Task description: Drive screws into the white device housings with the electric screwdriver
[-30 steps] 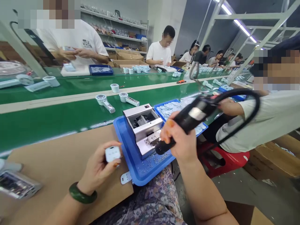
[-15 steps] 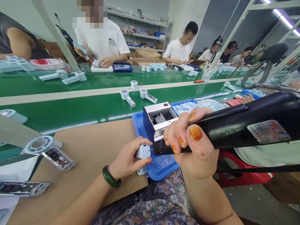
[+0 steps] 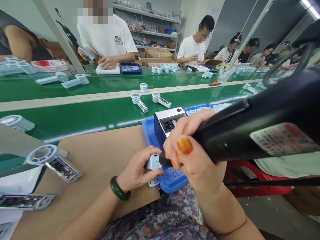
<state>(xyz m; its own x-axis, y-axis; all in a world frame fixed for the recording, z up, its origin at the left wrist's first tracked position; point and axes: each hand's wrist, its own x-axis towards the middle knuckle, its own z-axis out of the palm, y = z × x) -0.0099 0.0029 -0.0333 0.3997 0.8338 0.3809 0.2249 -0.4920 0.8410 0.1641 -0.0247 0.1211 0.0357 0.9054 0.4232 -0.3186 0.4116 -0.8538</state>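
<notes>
My left hand (image 3: 138, 170) is closed round a small white plastic part (image 3: 152, 163), held over the edge of the brown work board (image 3: 95, 166). My right hand (image 3: 192, 150) grips a black electric screwdriver (image 3: 250, 130) whose tip presses against that white part. Just behind them a silver and grey screw feeder box (image 3: 167, 121) sits in a blue tray (image 3: 172, 178) strewn with small screws. A second white part (image 3: 155, 182) lies on the board under my left hand.
Unfinished handheld fans with bare circuit boards (image 3: 53, 161) lie on the board at left. More fans (image 3: 138, 101) ride the green conveyor belt (image 3: 75, 116). Several seated people work on the far side. A red stool (image 3: 250, 191) stands at right.
My right hand swung the screwdriver from the feeder box over to the white part. My left hand carried the part right, toward the tray. The tool now fills more of the view.
</notes>
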